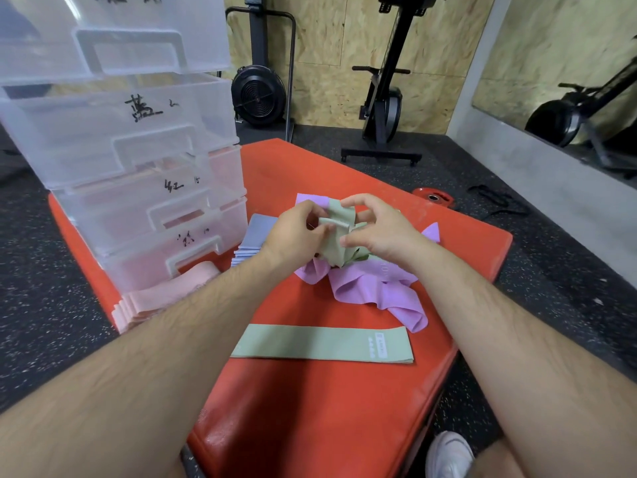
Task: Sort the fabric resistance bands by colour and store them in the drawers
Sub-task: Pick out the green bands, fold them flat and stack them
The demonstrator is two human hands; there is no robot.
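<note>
Green band [336, 222], head view: hanging over purple band pile [365, 288] on red mat [310, 408]. Left hand [296, 231] and right hand [377, 232] both pinching it, fingers curled. From hands: flat green band [320, 343] lying at 6 o'clock, blue stack [253, 241] at 9, pink stack [162, 298] at 8, drawers [138, 160] standing at 10.

Green band [339, 215]: mid part hidden by left hand [296, 229] & right hand [375, 232]. Purple bands [362, 284] under both hands, partly covered. Grey-blue stack [251, 236] left of left hand, near end hidden by wrist. Label [379, 350] on flat green band [310, 343] below right hand: txt too small to read. Top drawer [113, 36] cut off by top edge.
</note>
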